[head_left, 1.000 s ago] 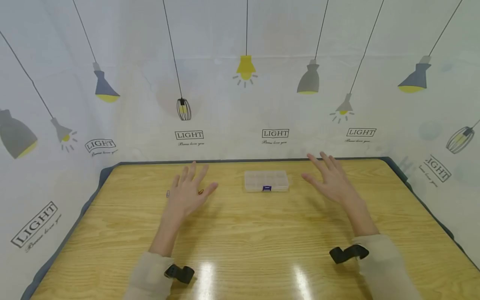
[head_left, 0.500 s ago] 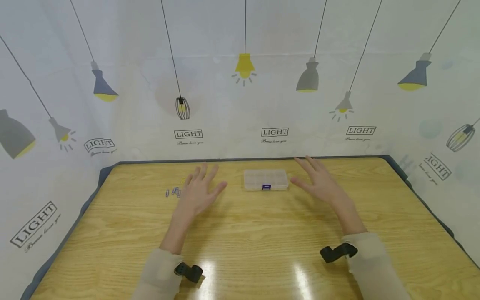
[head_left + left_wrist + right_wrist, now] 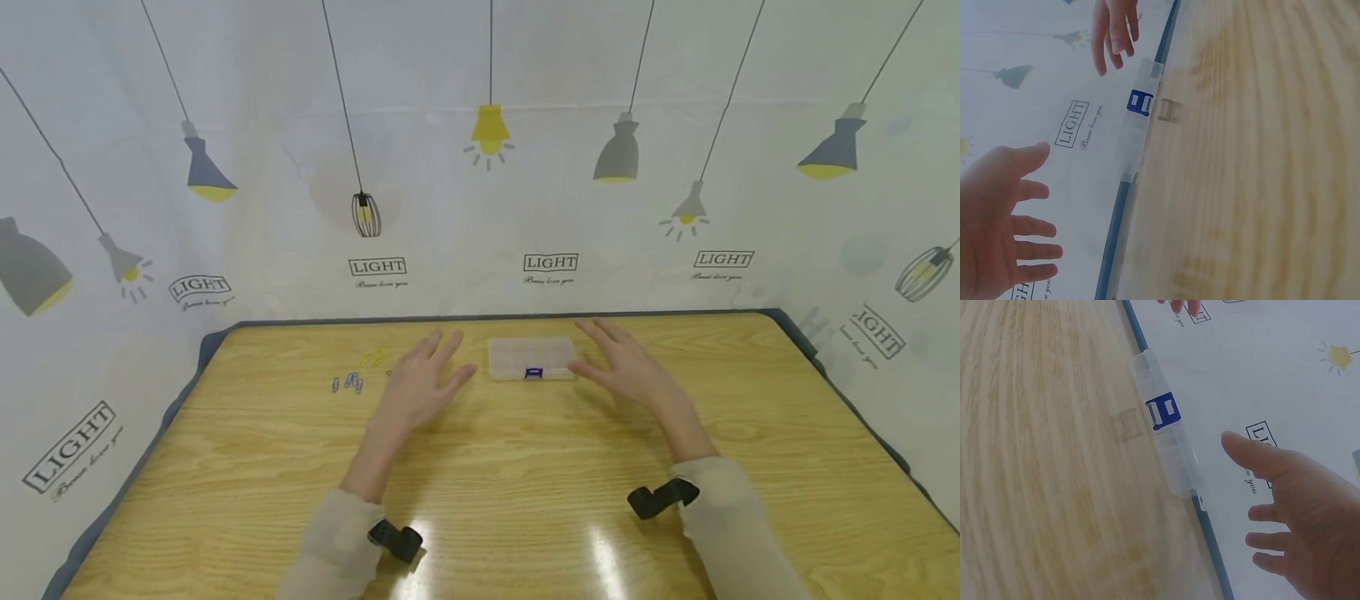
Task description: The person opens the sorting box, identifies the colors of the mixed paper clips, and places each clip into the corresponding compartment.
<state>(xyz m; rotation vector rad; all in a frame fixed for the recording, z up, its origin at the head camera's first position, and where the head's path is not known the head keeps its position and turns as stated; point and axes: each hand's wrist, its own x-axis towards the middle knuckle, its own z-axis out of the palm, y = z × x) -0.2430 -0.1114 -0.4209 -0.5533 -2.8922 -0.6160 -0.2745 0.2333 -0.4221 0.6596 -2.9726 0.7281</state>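
A clear plastic compartment box (image 3: 531,357) with a blue latch (image 3: 533,373) lies near the back edge of the table, its lid down. My left hand (image 3: 422,385) hovers to the left of the box, fingers spread and holding nothing. On the other side my right hand (image 3: 626,364) reaches in with spread fingers, its thumb overlapping the box's right end in the head view. The left wrist view shows the box front and latch (image 3: 1140,103) between both hands. In the right wrist view the thumb (image 3: 1241,447) points toward the box.
Several blue paper clips (image 3: 351,382) lie at the back left, with yellow ones (image 3: 373,358) just behind them. A small dark item (image 3: 389,373) peeks out beside the left hand. A printed white curtain (image 3: 450,208) stands behind the wooden table (image 3: 510,467).
Both hands have moved inward toward the box from either side. The blue and yellow clips have come into sight as the left hand moved right. The box has stayed put.
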